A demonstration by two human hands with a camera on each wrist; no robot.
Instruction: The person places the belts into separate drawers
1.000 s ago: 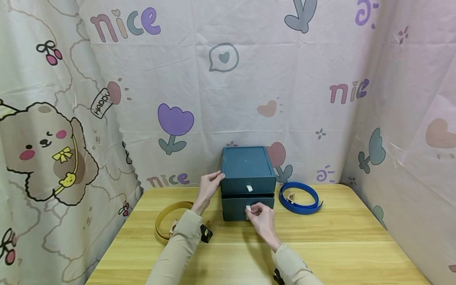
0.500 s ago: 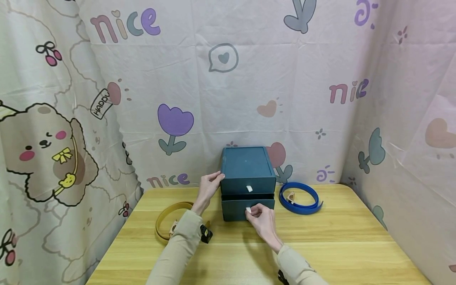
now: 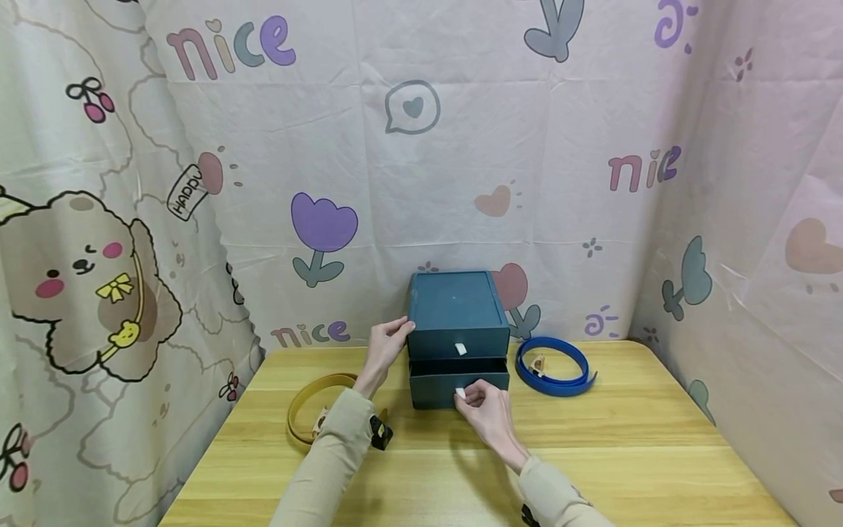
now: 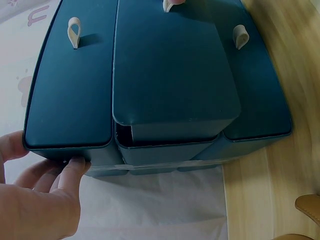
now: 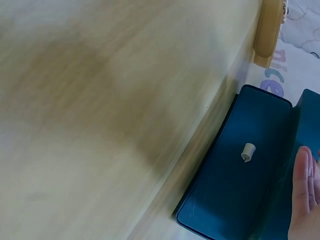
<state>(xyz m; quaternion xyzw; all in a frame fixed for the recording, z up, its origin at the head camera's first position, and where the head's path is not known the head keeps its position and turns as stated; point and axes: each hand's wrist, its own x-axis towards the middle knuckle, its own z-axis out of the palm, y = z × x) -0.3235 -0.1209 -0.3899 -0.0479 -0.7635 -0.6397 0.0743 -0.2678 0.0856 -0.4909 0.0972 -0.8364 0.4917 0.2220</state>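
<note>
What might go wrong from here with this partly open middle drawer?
The right hand grips the middle drawer only by its small white pull loop, which might slip free. The left hand holds just one upper edge of the teal drawer cabinet, so a hard tug could twist or slide it.

Inside the pulled-out drawer [image 3: 433,391] of the drawer box [image 3: 454,300], shadow hides the contents, if any. At the box's front, the fingers of the right hand [image 3: 487,413] cover part of the white tab [image 3: 460,393]. Left of the box, the left sleeve [image 3: 329,454] hides part of the yellow belt [image 3: 296,406]; a small black item [image 3: 380,433] there is unclear. The right wrist view blurs the tabletop [image 5: 100,125] beside the box and crops the right hand
</note>
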